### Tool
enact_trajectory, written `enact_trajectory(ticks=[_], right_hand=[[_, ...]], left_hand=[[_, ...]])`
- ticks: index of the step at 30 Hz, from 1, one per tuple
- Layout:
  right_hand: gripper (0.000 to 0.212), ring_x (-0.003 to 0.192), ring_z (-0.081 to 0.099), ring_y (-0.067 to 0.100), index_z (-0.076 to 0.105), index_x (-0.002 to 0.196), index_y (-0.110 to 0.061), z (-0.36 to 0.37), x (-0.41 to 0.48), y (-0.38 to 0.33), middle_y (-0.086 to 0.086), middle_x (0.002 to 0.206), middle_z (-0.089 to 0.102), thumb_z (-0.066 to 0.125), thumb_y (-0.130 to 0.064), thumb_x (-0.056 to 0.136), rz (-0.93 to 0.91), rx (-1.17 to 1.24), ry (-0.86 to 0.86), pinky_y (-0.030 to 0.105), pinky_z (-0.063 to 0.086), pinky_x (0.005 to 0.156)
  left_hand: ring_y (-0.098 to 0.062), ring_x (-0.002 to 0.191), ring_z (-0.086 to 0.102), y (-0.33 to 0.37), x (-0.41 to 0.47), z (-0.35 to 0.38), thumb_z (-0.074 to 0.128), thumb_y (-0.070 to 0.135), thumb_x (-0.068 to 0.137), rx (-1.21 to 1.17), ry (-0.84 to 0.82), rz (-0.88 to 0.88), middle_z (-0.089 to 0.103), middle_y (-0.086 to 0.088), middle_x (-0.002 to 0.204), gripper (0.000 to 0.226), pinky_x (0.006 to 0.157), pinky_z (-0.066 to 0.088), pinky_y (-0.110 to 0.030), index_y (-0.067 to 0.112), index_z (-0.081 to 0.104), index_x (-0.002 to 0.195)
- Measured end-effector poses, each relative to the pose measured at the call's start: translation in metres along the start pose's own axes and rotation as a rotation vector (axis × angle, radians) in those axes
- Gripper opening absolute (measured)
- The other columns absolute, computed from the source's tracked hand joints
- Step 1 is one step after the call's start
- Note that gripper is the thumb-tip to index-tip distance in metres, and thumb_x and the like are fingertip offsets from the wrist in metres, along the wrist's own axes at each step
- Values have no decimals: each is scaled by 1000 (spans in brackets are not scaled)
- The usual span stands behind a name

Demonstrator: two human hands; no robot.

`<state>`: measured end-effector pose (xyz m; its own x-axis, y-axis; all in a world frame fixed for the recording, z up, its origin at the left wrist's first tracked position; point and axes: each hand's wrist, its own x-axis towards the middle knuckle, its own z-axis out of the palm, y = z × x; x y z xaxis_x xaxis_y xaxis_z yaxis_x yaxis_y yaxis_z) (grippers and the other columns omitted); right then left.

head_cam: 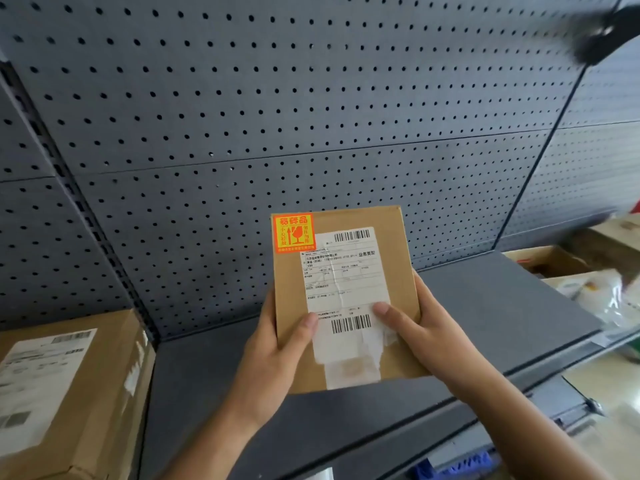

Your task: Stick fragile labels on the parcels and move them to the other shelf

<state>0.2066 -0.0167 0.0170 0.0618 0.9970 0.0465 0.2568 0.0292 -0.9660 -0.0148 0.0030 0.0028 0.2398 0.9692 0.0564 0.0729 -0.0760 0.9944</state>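
Both forearms reach in from the near edge. Left grip (277,344) and right grip (426,327) each curl round a side edge of the parcel (394,271), thumbs pressed on its white shipping label (346,282) — both firmly closed on it. It is held over the grey shelf (485,306), before the pegboard (277,116), with an orange fragile label (293,233) stuck at its far-left corner. Another cardboard box (69,375) sits near left — bagged packages (606,299) lie to the right.
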Motion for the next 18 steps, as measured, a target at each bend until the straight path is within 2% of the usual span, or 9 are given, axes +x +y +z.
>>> enact_trajectory(ticks=[7, 10, 12, 14, 16, 18], right_hand=[[67, 114, 68, 10, 30, 146, -49, -70, -24, 16, -18, 127, 68, 67, -42, 91, -18, 5, 106, 43, 55, 100], [68, 114, 69, 12, 28, 146, -51, -108, -37, 24, -15, 127, 68, 68, -38, 93, -15, 8, 150, 43, 56, 98], [70, 114, 69, 13, 27, 148, -48, -134, -46, 30, -12, 128, 68, 69, -35, 93, -20, 9, 185, 42, 56, 97], [72, 113, 69, 13, 27, 150, -46, -159, -56, 36, -12, 128, 68, 69, -35, 93, -17, 8, 215, 41, 57, 96], [71, 111, 70, 9, 27, 149, -46, -184, -67, 42, -16, 126, 69, 69, -36, 92, -17, -2, 243, 35, 59, 93], [70, 108, 70, 4, 28, 148, -46, -208, -76, 48, -21, 121, 69, 69, -35, 92, -12, -6, 268, 23, 58, 86]], left_hand=[[11, 109, 63, 15, 15, 68, 58, 46, 88, -15, -109, 33, 68, 32, 117, 48, 91, 46, -19, 48, 47, 134], [9, 110, 64, 18, 21, 107, 59, 42, 89, -22, -162, 45, 68, 30, 119, 44, 87, 52, -13, 48, 50, 131], [9, 113, 63, 20, 26, 135, 59, 42, 89, -18, -199, 54, 68, 29, 121, 48, 90, 50, -12, 45, 49, 136], [14, 110, 61, 21, 29, 163, 58, 43, 87, -22, -222, 65, 67, 33, 119, 55, 85, 47, -4, 40, 48, 140], [18, 106, 60, 24, 30, 192, 58, 43, 84, -19, -238, 67, 66, 37, 115, 56, 78, 45, 1, 39, 47, 139], [20, 103, 60, 24, 31, 219, 58, 45, 84, -14, -254, 55, 65, 40, 112, 52, 77, 45, 1, 44, 47, 135]])
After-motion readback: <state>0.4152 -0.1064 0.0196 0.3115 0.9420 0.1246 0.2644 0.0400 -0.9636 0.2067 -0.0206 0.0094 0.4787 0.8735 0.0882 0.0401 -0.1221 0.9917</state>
